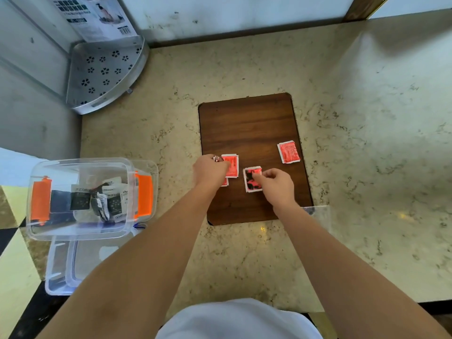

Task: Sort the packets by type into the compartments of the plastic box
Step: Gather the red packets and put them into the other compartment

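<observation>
A beige marbled desk (244, 253) carries a dark wooden board (249, 123) with rounded corners. In the far left corner stands a grey metal corner shelf (102, 74), its floor pierced with flower-shaped holes. A printed carton (97, 18) with a barcode leans against the wall behind it. At the lower left, a checkered floor (14, 241) in pale yellow and black shows.

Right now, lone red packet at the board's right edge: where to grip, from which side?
The red packet lies flat on the board, clear of both hands. Probably best from above: pinch its right edge, which sits near the board's edge, since flat film offers no height to grasp.
</observation>
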